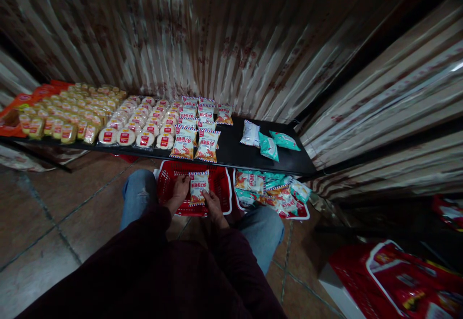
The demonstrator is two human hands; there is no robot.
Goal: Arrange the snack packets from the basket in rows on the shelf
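Both my hands hold one snack packet [198,187], white with red and blue print, above a red plastic basket [222,184] on the floor between my knees. My left hand [178,192] grips the packet's left edge. Gripping its lower right corner is my right hand [213,204]. Just beyond, on a low black shelf [235,150], lie rows of matching packets [198,133], the nearest pair at the shelf's front edge.
Round red-labelled cakes [141,126] and yellow packs [68,116] fill the shelf's left part. Teal and white packets [269,143] lie at its right. A second basket [273,191] of mixed packets sits right of my knee. Red bags [398,275] stand lower right. Striped curtain behind.
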